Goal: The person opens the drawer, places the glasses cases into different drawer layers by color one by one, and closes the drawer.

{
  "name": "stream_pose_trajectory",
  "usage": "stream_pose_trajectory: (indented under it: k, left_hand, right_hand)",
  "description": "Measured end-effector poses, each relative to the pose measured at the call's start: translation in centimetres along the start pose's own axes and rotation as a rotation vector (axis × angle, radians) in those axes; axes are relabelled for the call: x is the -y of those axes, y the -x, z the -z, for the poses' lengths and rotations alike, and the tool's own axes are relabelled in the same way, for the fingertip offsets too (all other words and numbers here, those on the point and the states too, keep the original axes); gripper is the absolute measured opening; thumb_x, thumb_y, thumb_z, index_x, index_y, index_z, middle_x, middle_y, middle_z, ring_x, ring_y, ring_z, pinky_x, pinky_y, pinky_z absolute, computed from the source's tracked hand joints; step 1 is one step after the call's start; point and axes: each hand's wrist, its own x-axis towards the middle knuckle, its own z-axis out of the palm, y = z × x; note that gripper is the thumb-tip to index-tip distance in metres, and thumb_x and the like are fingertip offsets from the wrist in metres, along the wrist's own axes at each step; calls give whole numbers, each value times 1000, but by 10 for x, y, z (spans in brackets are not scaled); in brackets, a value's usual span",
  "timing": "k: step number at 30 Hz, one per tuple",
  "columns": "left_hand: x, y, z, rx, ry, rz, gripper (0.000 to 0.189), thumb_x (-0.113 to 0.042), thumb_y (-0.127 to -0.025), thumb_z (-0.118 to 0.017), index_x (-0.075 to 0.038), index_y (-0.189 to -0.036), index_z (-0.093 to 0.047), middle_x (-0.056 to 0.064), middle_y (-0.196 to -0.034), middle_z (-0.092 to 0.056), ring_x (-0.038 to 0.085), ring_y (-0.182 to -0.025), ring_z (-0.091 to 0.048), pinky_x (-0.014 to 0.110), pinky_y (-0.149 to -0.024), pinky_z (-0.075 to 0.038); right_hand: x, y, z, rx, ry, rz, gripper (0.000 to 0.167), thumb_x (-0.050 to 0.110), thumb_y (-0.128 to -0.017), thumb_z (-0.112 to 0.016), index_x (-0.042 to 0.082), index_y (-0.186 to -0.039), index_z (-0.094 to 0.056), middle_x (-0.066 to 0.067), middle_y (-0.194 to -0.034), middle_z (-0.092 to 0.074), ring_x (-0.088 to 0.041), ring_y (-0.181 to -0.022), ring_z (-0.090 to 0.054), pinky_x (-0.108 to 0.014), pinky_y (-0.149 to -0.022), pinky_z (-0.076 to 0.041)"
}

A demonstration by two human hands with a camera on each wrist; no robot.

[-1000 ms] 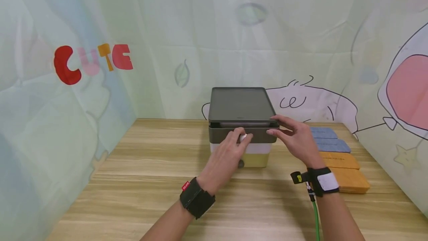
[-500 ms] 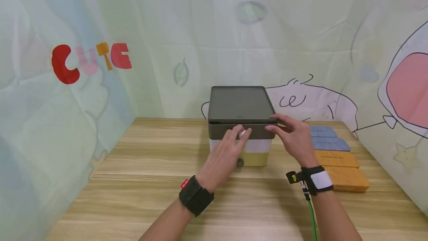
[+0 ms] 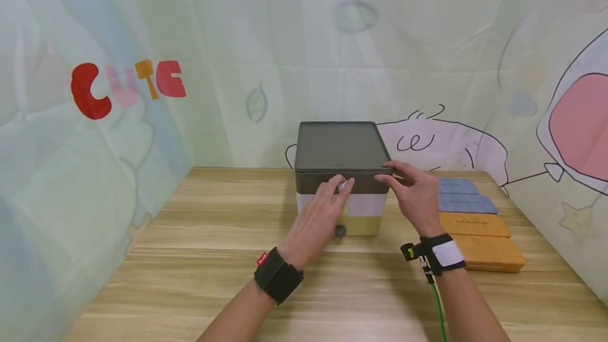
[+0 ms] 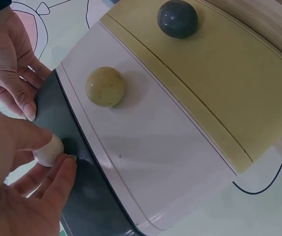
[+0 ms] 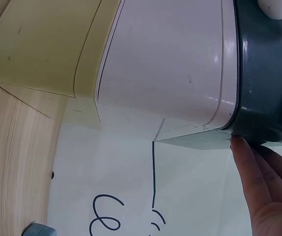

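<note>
A small drawer box point(image 3: 344, 144) stands on the table, with three stacked drawers: dark grey on top, white in the middle, yellow at the bottom. The top drawer point(image 3: 361, 182) sits flush under the grey lid. My left hand point(image 3: 315, 220) pinches its white knob point(image 4: 50, 151) between thumb and fingers. At the front right corner, my right hand point(image 3: 418, 197) grips the box, thumb on the grey front and fingers along the side. A yellow knob point(image 4: 105, 87) on the middle drawer and a dark knob point(image 3: 340, 230) on the bottom one show below.
To the right lie two blue blocks point(image 3: 467, 203) and two orange blocks point(image 3: 489, 252) in a row. Behind and at both sides hangs a printed curtain point(image 3: 218, 67). A green cable point(image 3: 437, 305) runs from the right wrist strap.
The top drawer has slid back into the box, and the gap beneath the lid has vanished. Both hands have moved slightly away from the viewer with it.
</note>
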Motion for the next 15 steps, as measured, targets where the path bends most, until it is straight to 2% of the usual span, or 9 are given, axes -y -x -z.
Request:
stream_pose_trajectory:
  k: [4,7,11,15]
  left_hand:
    - [1,0,-2,-5,-11,-6,70,9,-95,-61,-8,-157,-34,14,-153,-40,25,-132,-51,29,-99,-53]
    - [1,-1,-2,-11,-20,-8,70,8,-95,-61,-7,-157,-34,14,-154,-40,25,-132,-51,29,-99,-53]
    - [1,0,-3,-16,-24,-8,71,8,-94,-62,-7,-157,-35,14,-153,-41,24,-132,-52,28,-99,-53]
    - [1,-1,-4,-37,-20,-6,67,4,-93,-65,-7,-154,-39,16,-149,-43,24,-126,-55,29,-97,-54]
  right_hand:
    - [0,0,-1,-16,6,8,30,14,-83,-84,5,-110,-77,-14,-105,-78,-30,-98,-77,-24,-83,-58]
    - [1,-1,-2,-28,-10,12,29,13,-82,-84,5,-109,-77,-14,-104,-78,-29,-98,-77,-30,-84,-58]
    - [0,-1,-3,-30,-18,12,28,14,-83,-84,5,-109,-77,-14,-104,-78,-30,-98,-77,-28,-83,-59]
    - [-1,0,-1,-9,-8,10,28,15,-84,-83,6,-110,-77,-14,-106,-78,-31,-97,-77,-16,-82,-57]
